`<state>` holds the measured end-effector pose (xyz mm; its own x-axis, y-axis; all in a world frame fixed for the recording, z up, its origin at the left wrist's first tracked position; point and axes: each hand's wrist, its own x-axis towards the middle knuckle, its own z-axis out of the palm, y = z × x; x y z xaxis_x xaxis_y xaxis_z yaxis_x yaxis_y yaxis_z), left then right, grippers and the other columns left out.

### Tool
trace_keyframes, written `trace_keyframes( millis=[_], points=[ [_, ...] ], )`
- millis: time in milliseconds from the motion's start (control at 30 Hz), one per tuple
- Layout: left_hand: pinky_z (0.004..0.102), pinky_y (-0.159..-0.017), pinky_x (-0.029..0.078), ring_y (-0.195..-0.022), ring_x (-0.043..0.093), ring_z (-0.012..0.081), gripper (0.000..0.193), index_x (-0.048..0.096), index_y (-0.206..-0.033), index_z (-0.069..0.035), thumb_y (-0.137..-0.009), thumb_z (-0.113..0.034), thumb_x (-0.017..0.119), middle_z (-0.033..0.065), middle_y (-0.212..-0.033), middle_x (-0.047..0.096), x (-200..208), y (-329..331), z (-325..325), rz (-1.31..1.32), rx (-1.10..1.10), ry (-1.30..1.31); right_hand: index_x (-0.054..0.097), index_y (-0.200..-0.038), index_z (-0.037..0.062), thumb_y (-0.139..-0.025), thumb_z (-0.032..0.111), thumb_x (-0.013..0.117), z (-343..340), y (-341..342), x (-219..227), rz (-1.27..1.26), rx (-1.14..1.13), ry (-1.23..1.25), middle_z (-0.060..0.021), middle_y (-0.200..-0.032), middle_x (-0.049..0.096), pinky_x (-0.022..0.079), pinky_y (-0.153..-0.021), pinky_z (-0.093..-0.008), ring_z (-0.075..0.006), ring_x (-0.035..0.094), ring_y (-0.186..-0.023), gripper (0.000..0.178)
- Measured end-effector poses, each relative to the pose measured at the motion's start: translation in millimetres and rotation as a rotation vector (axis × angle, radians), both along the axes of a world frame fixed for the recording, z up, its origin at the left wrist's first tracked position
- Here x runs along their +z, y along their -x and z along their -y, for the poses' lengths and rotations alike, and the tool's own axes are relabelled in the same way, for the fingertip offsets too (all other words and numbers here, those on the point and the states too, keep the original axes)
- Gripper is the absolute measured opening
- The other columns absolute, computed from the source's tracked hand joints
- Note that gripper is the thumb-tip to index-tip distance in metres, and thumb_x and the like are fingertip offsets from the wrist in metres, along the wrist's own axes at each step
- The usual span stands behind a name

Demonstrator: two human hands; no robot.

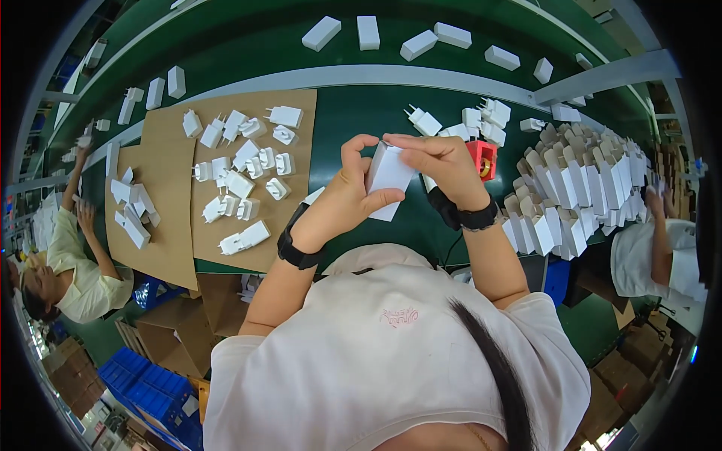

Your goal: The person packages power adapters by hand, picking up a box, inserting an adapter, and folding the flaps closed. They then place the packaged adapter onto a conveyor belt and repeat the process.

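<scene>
A small white box [389,174] is held upright between my two hands over the green bench. My left hand [348,183] grips its side, thumb across the front and index finger curled near the top. My right hand [447,167] pinches the upper end, thumb and fingers at the top edge. Whether a flap there is closed is hidden by the fingers. Under the box, another white piece [385,210] shows in part. Right of my right hand stands a red holder [482,160] with a brass-coloured part inside, and several white plug adapters [492,113] lie behind it.
On the left, cardboard sheets [293,218] bear many white plug adapters [239,184]. Open white boxes [575,180] stand packed in rows at the right. Closed boxes [368,33] lie along the far green belt beyond a grey rail [361,74]. Co-workers [79,248] sit at both sides.
</scene>
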<state>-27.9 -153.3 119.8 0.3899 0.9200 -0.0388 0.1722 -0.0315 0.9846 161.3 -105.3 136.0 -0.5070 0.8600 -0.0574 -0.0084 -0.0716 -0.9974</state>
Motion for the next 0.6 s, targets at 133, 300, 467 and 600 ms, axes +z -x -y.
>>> trace_keyframes(
  millis=[133,300,467,600],
  points=[
    [0.0283,-0.068,0.047,-0.076,0.057,0.0181,0.072,0.012,-0.125,-0.007,-0.079,-0.011,0.067,0.0148,-0.089,0.057,-2.2,-0.3,-1.5,0.01,-0.002,-0.027,0.06,-0.111,0.0022,-0.084,0.006,0.057,6.1,2.8,-8.4,-0.03,0.048,-0.077,-0.0116,-0.115,0.059,0.044,-0.086,-0.0257,-0.0181,0.055,-0.105,0.027],
    [0.0274,-0.068,0.047,-0.077,0.057,0.0171,0.072,0.014,-0.125,-0.008,-0.078,-0.011,0.068,0.0139,-0.088,0.057,-6.8,6.1,-7.8,0.051,0.009,0.078,0.06,-0.111,0.0031,-0.083,0.005,0.059,0.0,6.0,-18.1,-0.032,0.069,-0.051,-0.0113,-0.115,0.059,0.045,-0.087,-0.0271,-0.0214,0.053,-0.11,0.028],
    [0.0296,-0.067,0.047,-0.075,0.058,0.0207,0.073,0.016,-0.125,-0.008,-0.077,-0.016,0.07,0.0145,-0.085,0.057,-6.6,10.3,-20.5,0.057,0.019,0.087,0.06,-0.111,0.0031,-0.084,0.004,0.057,-3.3,15.1,-21.3,0.047,0.031,-0.175,-0.012,-0.115,0.059,0.045,-0.086,-0.0268,-0.0194,0.055,-0.106,0.028],
    [0.033,-0.069,0.047,-0.075,0.059,0.0251,0.079,0.014,-0.128,-0.007,-0.076,-0.024,0.071,0.0179,-0.089,0.057,-14.0,10.3,-22.1,0.044,0.044,0.159,0.06,-0.112,0.0051,-0.084,0.009,0.059,-21.1,10.3,-15.8,0.112,0.054,-0.037,-0.0083,-0.111,0.06,0.046,-0.08,-0.026,-0.0151,0.058,-0.094,0.029]
  ],
)
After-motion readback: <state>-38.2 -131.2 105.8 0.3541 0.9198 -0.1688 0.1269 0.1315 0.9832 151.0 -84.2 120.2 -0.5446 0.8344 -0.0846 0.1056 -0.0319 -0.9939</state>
